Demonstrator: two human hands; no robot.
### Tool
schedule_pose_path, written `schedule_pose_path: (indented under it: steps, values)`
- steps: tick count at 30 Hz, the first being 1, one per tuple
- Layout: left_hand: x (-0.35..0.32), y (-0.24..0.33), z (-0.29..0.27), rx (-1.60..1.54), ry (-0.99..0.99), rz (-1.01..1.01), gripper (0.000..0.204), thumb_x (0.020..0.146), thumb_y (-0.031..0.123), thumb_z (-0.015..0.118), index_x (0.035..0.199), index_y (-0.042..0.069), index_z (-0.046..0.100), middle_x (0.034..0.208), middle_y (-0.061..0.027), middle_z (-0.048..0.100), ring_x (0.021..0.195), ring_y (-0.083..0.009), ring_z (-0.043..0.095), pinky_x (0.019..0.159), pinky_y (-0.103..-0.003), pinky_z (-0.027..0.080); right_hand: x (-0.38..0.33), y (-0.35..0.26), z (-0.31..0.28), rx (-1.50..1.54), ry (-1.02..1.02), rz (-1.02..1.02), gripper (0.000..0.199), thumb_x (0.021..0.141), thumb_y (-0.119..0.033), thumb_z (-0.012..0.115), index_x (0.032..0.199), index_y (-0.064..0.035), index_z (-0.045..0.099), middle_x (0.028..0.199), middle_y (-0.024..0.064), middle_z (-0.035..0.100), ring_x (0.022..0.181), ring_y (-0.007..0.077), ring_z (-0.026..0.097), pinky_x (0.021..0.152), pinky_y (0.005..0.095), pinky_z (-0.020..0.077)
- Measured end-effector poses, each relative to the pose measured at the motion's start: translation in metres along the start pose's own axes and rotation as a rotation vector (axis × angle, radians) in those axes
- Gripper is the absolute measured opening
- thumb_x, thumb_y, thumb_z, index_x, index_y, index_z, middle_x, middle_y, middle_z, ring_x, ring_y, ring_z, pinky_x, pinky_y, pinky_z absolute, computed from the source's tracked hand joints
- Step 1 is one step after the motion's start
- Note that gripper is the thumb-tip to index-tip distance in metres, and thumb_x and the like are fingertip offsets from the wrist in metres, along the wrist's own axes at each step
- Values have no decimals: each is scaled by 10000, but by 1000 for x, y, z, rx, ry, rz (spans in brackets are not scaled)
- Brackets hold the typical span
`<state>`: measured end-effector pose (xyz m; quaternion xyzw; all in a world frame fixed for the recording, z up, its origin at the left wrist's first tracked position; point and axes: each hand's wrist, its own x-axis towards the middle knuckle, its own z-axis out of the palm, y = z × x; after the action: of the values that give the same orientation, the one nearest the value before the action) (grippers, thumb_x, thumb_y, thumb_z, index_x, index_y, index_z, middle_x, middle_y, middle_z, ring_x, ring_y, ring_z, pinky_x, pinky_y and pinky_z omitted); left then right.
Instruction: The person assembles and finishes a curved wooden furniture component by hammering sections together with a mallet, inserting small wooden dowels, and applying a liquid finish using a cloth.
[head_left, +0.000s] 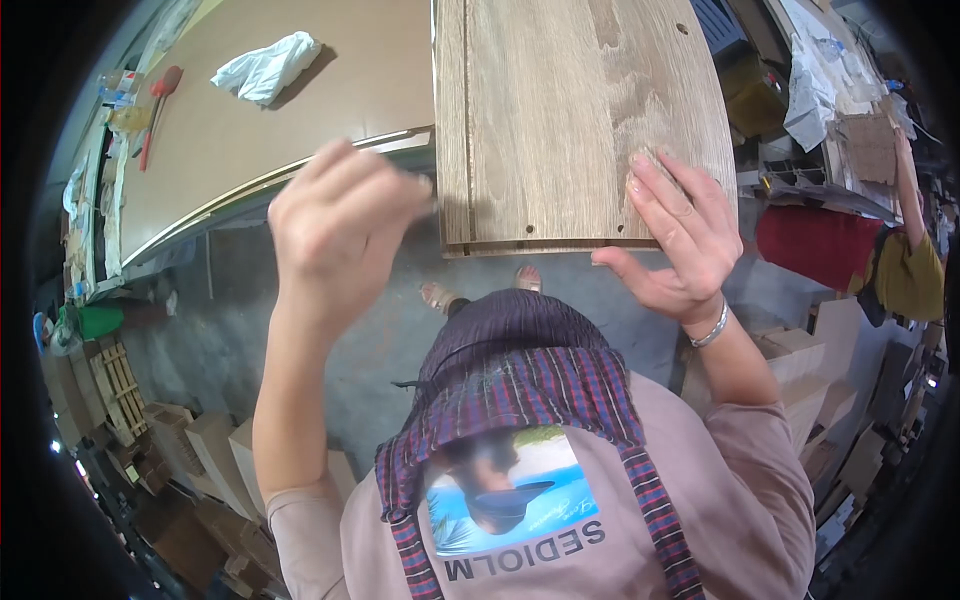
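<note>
Workshop, grey concrete floor [300, 300] below, long brown worktop [300, 110] upper left. Wood-grain panel [580, 110] top centre, near edge overhanging floor, grooved strip along left side, small drilled holes near lower edge and upper right. R hand [672, 235] flat on panel's lower-right corner, fingers spread and extended, thumb out past near edge; not gripping. Silver bracelet [712, 328] on R wrist. L hand [335, 225] raised at panel's lower-left corner, fingers curled, tips blurred; contact w/ panel edge can't be told, nor whether anything held. White crumpled cloth [265, 65] on worktop, well apart from hands. Red-handled tool [158, 110] near worktop's far left. Cardboard boxes [200, 450] stacked lower left, more at right. Another person's arm [908, 180] at far right edge, yellow-green sleeve, away from panel.
</note>
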<state>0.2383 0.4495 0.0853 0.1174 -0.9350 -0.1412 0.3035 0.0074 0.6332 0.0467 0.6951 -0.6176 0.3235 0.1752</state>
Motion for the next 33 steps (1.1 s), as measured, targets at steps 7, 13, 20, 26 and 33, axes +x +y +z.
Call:
schedule_pose_path:
  steps: [7,13,20,26,33]
  values:
    - [-10,8,-10,-110,-177,-28,123,606,-9,679,709,45,636,635,-54,526,602,-233,512,533,-335,433,-1,-1,0,-17,-4,23,485,702,-407,789,970,-12,701,1067,116,699,995,340,654,797,414,501]
    - [3,-7,1,-49,-20,-42,137,599,-4,700,719,29,640,641,-73,558,613,-248,530,552,-337,432,-1,-2,0,-5,-5,0,494,713,-420,779,977,-10,700,1063,118,700,992,341,653,795,411,500]
    - [-23,17,-9,-276,-163,-91,198,553,-44,713,712,32,621,639,-60,532,601,-237,509,526,-315,416,-3,-1,-3,-11,-10,25,490,696,-414,791,959,-11,696,1061,117,700,985,332,653,784,409,498]
    - [-35,20,-3,-410,42,-407,193,628,-96,708,763,-8,602,670,-76,547,615,-192,512,551,-283,395,-8,-6,-3,-20,-2,5,484,661,-378,817,955,-14,693,1054,121,700,994,333,651,791,401,493]
    - [-93,16,-13,-601,179,-821,83,793,-23,669,805,-33,587,701,15,528,661,-51,482,596,-194,376,-1,-14,-7,43,1,61,404,680,-289,815,949,-16,688,1065,142,692,1016,345,638,837,419,482]
